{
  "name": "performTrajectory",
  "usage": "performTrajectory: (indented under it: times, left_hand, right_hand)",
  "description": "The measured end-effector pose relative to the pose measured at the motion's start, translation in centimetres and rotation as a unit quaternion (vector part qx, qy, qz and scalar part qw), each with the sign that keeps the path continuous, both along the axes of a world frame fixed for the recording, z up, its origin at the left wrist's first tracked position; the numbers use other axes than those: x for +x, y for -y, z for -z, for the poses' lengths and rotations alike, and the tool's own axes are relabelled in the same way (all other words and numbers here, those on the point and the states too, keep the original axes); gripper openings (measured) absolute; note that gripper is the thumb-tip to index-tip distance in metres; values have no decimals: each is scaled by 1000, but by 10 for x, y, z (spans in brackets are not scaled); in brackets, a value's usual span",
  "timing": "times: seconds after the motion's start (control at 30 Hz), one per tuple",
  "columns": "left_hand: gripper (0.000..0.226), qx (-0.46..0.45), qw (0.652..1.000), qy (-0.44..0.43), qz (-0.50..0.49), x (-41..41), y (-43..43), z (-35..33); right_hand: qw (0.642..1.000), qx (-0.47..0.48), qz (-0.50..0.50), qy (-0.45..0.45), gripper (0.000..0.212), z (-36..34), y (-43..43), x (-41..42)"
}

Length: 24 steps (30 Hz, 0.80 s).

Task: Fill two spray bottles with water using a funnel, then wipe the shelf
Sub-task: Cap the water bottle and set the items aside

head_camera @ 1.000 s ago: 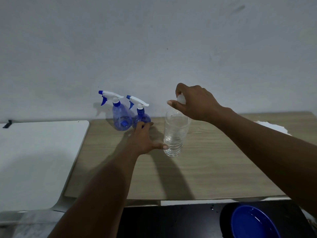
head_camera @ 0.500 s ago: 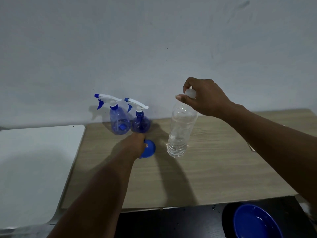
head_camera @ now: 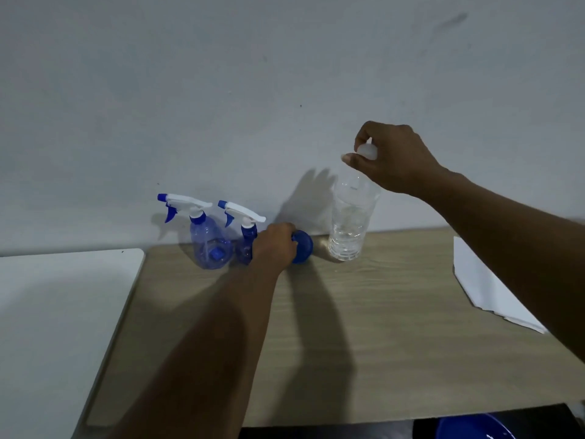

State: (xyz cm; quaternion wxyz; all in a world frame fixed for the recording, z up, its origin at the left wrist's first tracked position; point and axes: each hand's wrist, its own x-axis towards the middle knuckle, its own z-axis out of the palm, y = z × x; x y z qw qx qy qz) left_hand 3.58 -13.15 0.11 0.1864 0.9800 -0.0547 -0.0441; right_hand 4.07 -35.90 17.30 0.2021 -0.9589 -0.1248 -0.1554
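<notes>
Two blue spray bottles with white triggers stand by the wall, the larger (head_camera: 207, 245) left of the smaller (head_camera: 245, 245). My left hand (head_camera: 274, 245) is closed around a blue funnel (head_camera: 303, 247) lying on the wooden shelf (head_camera: 364, 327), just right of the smaller bottle. A clear water bottle (head_camera: 349, 223) stands upright to the right of the funnel, with some water at its bottom. My right hand (head_camera: 391, 156) grips its white cap from above.
A white surface (head_camera: 57, 312) adjoins the shelf on the left. A white cloth or paper (head_camera: 484, 289) lies at the shelf's right side, partly behind my right arm. A blue bowl (head_camera: 471, 429) sits on a black surface at the bottom right.
The view has tilted up. The water bottle now stands farther back near the wall, and my left hand with the funnel has moved back beside the smaller spray bottle.
</notes>
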Motion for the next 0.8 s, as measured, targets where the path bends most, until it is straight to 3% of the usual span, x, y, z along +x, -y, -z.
performTrajectory:
  times: [0.5, 0.67, 0.8]
  left_hand:
    - [41, 14, 997, -76, 7, 2, 17, 16]
    - [55, -7, 998, -68, 10, -12, 14, -2]
    - [63, -34, 997, -75, 13, -25, 12, -25]
  right_hand:
    - [998, 53, 40, -10, 48, 45, 15, 1]
    - [990, 92, 75, -71, 71, 49, 16, -23]
    - [981, 127, 113, -92, 69, 48, 19, -42]
